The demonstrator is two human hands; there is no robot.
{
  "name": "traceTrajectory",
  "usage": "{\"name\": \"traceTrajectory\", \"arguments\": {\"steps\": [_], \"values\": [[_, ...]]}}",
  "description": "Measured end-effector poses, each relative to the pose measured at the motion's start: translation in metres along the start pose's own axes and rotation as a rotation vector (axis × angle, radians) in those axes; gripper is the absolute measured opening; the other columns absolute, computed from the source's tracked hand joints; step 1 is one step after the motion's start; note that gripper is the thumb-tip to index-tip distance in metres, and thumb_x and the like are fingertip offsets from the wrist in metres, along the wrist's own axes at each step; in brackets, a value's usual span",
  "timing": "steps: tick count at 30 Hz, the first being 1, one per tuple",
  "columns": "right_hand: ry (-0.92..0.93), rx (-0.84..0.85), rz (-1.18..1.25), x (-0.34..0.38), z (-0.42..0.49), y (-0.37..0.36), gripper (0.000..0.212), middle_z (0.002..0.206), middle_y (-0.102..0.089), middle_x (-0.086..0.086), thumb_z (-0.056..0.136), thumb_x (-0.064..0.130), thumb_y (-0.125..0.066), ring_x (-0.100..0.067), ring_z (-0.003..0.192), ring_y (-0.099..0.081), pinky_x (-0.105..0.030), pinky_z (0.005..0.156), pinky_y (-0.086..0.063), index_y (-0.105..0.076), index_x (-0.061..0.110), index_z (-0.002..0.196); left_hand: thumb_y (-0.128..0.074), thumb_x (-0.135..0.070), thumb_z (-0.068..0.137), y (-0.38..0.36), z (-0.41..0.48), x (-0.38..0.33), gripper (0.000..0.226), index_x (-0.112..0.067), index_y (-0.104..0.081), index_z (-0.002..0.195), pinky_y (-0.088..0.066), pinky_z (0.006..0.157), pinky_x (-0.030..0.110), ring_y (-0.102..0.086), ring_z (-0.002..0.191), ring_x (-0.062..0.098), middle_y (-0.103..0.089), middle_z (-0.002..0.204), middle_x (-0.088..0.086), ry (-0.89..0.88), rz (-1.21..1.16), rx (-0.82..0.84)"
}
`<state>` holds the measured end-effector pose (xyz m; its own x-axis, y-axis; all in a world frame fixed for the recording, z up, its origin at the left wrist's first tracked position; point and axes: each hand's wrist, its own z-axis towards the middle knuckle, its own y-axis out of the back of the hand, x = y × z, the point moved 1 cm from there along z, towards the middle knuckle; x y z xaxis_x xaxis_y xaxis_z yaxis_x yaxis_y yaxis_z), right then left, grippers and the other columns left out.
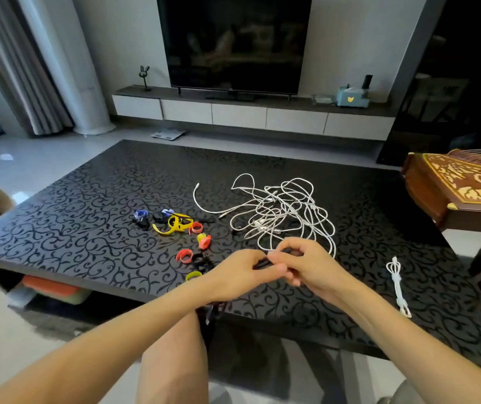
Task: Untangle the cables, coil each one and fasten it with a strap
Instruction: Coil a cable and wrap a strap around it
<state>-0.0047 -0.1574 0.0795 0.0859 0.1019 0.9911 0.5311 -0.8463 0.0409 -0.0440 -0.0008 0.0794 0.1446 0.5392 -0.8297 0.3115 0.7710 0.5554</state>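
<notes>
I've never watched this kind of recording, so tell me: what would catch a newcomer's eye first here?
The tangle of white cables sprawls right of centre on the black patterned table, with a scatter of coloured straps to its left. Nearer the camera, the left grip and right grip meet over the table's near edge, pinching a black cable.

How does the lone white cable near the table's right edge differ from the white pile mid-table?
The lone white cable is gathered into one narrow bundle; the white cable pile sprawls in loose crossing loops. The lone cable takes little room; the pile spreads wide. The pile seems to hold several cables, the bundle one. Both are white and lie on the patterned table.
</notes>
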Motion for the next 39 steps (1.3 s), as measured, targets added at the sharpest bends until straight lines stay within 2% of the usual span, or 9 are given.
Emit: {"name": "traceTrajectory", "arguments": {"steps": [2, 4, 11, 14, 16, 20, 28, 34, 39], "values": [[-0.043, 0.03, 0.155, -0.006, 0.014, -0.01, 0.013, 0.046, -0.042, -0.006, 0.083, 0.002, -0.063, -0.009, 0.035, -0.036, -0.015, 0.034, -0.028, -0.054, 0.004, 0.075, -0.042, -0.054, 0.094, 0.006, -0.006, 0.013, 0.053, -0.005, -0.064, 0.093, -0.027, 0.044, 0.015, -0.032, 0.045, 0.004, -0.044, 0.06, 0.0, 0.072, -0.271, -0.04], [-0.09, 0.044, 0.316, -0.013, 0.029, -0.019, 0.013, 0.049, -0.039, -0.004, 0.082, -0.002, -0.059, -0.006, 0.034, -0.035, -0.014, 0.032, -0.026, -0.051, 0.004, 0.075, -0.039, -0.032, 0.101, 0.011, -0.011, 0.021, 0.035, -0.008, -0.055, 0.082, -0.022, 0.044, 0.016, -0.026, 0.044, 0.004, -0.035, 0.054, -0.006, 0.082, -0.368, -0.06], [-0.247, 0.058, 0.602, -0.022, 0.081, -0.044, 0.018, 0.07, -0.066, -0.007, 0.091, 0.021, -0.053, -0.006, 0.042, -0.052, -0.014, 0.039, -0.043, -0.066, 0.012, 0.098, -0.04, -0.028, 0.101, 0.057, -0.004, 0.059, 0.033, -0.014, -0.048, 0.072, -0.032, 0.058, 0.03, -0.039, 0.053, 0.011, -0.043, 0.059, -0.004, 0.161, 0.009, -0.365], [-0.153, -0.134, 0.2, -0.033, 0.108, -0.044, 0.017, 0.074, -0.066, -0.008, 0.097, 0.016, -0.05, -0.008, 0.051, -0.058, -0.018, 0.048, -0.049, -0.066, 0.009, 0.095, -0.035, -0.027, 0.102, 0.101, -0.004, 0.09, 0.04, -0.015, -0.041, 0.064, -0.028, 0.046, 0.025, -0.034, 0.041, 0.011, -0.038, 0.045, -0.007, 0.34, -0.362, -0.623], [-0.047, -0.197, -0.226, -0.046, 0.122, -0.046, 0.015, 0.071, -0.064, -0.003, 0.093, 0.013, -0.056, -0.01, 0.057, -0.055, -0.021, 0.053, -0.046, -0.067, 0.011, 0.084, -0.032, -0.029, 0.103, 0.123, -0.007, 0.115, 0.039, -0.016, -0.039, 0.067, -0.017, 0.039, 0.019, -0.023, 0.038, 0.009, -0.029, 0.043, -0.011, 0.406, -0.567, -0.634], [0.071, -0.05, -0.823, -0.062, 0.143, -0.065, 0.014, 0.087, -0.068, 0.008, 0.089, 0.024, -0.063, -0.007, 0.083, -0.06, -0.021, 0.074, -0.041, -0.074, 0.017, 0.094, -0.033, -0.033, 0.103, 0.133, -0.004, 0.155, 0.039, -0.015, -0.043, 0.07, -0.013, 0.037, 0.016, -0.019, 0.035, 0.004, -0.026, 0.046, -0.009, 0.449, -0.684, -0.614], [0.243, -0.134, -1.03, -0.054, 0.221, -0.125, 0.027, 0.101, -0.066, -0.003, 0.096, 0.023, -0.047, -0.025, 0.103, -0.054, -0.036, 0.088, -0.042, -0.066, 0.025, 0.116, -0.065, -0.028, 0.089, 0.145, 0.015, 0.21, 0.035, -0.014, -0.046, 0.063, -0.023, 0.044, 0.024, -0.031, 0.047, 0.016, -0.036, 0.055, 0.002, 0.553, -0.514, -0.902], [0.082, -0.071, -1.36, -0.07, 0.279, -0.161, 0.032, 0.125, -0.049, -0.008, 0.095, 0.024, -0.054, -0.03, 0.119, -0.044, -0.036, 0.095, -0.039, -0.056, 0.021, 0.127, -0.07, -0.013, 0.079, 0.148, 0.043, 0.234, 0.035, -0.014, -0.041, 0.058, -0.026, 0.047, 0.027, -0.04, 0.051, 0.014, -0.045, 0.056, 0.001, 0.614, -0.009, -0.7], [0.082, -0.123, -1.202, -0.068, 0.272, -0.152, 0.023, 0.113, -0.057, -0.008, 0.092, 0.032, -0.056, -0.028, 0.109, -0.052, -0.033, 0.083, -0.041, -0.067, 0.022, 0.111, -0.065, -0.012, 0.082, 0.149, 0.056, 0.24, 0.035, -0.014, -0.041, 0.057, -0.027, 0.046, 0.028, -0.044, 0.057, 0.019, -0.045, 0.056, 0.001, 0.652, 0.041, -0.625]]}}
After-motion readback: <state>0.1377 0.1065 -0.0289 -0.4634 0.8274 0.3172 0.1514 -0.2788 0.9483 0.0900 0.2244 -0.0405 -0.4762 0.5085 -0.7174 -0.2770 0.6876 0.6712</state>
